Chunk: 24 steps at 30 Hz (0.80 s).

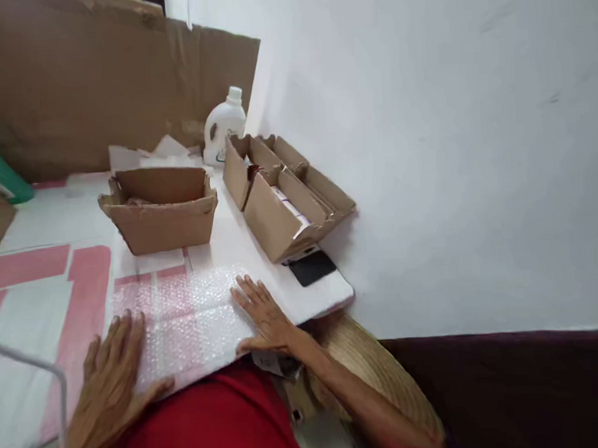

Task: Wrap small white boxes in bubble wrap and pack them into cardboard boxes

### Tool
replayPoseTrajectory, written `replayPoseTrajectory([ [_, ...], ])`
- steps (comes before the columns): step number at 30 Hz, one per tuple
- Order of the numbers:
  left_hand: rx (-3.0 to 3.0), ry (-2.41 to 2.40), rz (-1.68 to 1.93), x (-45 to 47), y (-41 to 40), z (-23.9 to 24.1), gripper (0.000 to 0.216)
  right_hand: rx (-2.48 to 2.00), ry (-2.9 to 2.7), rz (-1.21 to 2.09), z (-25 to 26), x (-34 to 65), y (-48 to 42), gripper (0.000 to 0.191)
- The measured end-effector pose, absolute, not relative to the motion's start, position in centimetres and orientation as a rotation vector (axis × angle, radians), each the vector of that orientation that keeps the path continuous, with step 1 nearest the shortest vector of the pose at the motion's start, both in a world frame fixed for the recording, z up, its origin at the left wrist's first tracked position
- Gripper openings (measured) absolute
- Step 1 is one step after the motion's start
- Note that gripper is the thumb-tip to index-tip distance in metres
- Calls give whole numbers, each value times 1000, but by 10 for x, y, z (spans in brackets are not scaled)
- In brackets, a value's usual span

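A clear sheet of bubble wrap [184,321] lies flat on the table near its front edge. My left hand [112,377] rests palm down at the sheet's left side, fingers stretched forward and thumb out to the right. At the right side of the sheet, my right hand [263,318] lies flat with its fingers spread. Neither hand holds anything. Just beyond the bubble wrap stands an open cardboard box [165,226] with low walls; its contents are mostly hidden.
To the right, several open cardboard boxes [269,215] stand together by the white wall [449,145]. A black phone-like slab [312,267] lies in front of them. Behind are a white jug [225,128] and a tall cardboard panel [99,87]. A pale cable [32,360] crosses at lower left.
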<state>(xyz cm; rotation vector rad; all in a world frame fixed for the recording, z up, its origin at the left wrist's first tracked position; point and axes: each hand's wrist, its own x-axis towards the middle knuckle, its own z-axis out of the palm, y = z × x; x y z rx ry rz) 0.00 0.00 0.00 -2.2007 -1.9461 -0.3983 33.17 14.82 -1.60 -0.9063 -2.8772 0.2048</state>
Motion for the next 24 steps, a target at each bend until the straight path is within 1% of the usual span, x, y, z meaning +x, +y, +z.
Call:
replayPoseTrajectory([
  [1, -2278, -1861, -361, -9, -5, -2, 105, -851, -2923, 212, -15, 342, 144, 123],
  [3, -2395, -1733, -318, -26, -15, -4, 96, -772, -2976, 226, -13, 361, 138, 116],
  [4, -2435, -1694, -312, -33, -20, -4, 90, -751, -2985, 233, -13, 368, 135, 109],
  [6, -2476, -1665, -327, -45, -27, -3, 77, -761, -2963, 238, -15, 379, 131, 88],
  [7, -2492, -1673, -351, -50, -30, -2, 73, -766, -2939, 249, -16, 382, 130, 79],
  [8, -2507, -1696, -384, -54, -33, -2, 72, -762, -2911, 270, -17, 384, 129, 74],
  [11, -2557, -1816, -531, -66, -37, -3, 64, -705, -2810, 403, -18, 385, 130, 65],
  [14, -2549, -1977, -679, -75, -37, -11, 52, -709, -2671, 568, -15, 383, 136, 50],
  [18, -2526, -2078, -780, -80, -33, -18, 38, -755, -2421, 748, -13, 379, 146, 33],
  [20, -2425, -2217, -934, -76, -29, -15, 30, -793, -2288, 812, -15, 374, 148, 26],
  [22, -2208, -2458, -1089, -66, -24, -8, 30, -882, -2154, 850, -19, 366, 147, 20],
  [24, -1941, -2701, -1147, -53, -16, 2, 36, -1041, -2022, 794, -23, 355, 144, 16],
])
